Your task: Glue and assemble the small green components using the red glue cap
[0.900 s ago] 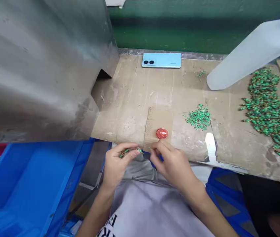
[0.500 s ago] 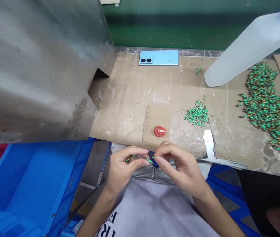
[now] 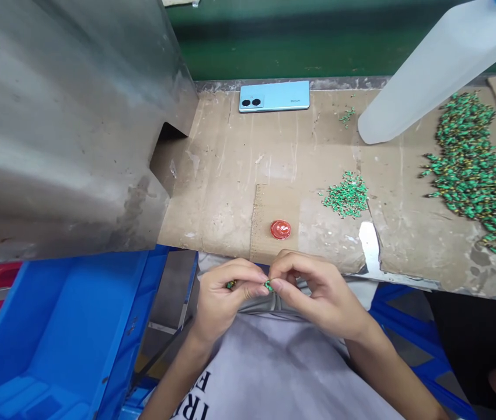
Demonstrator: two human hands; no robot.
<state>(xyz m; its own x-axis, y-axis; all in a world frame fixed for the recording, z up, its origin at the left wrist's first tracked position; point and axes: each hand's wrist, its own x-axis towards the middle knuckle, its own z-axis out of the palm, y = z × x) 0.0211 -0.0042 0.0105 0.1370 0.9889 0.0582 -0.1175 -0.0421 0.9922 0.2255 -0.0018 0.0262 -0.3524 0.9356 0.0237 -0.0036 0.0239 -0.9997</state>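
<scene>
Standing on the far left, a steel machine housing [image 3: 64,128] rises above a blue plastic crate [image 3: 64,344], and next to them the left hand [image 3: 226,297] closes its fingers on a small green part [image 3: 231,284], while a second green bit [image 3: 268,286] is pinched where the fingertips of the left hand and the right hand [image 3: 315,291] meet, near the edge of the cardboard sheet [image 3: 213,204]. On the sheet toward the right lie a red round disc [image 3: 280,229], a small heap of green parts [image 3: 346,195] and a large spread of green parts [image 3: 475,169]. A light blue phone [image 3: 274,96] lies at the far edge, and a translucent plastic bottle [image 3: 440,70] is tilted above the sheet.
</scene>
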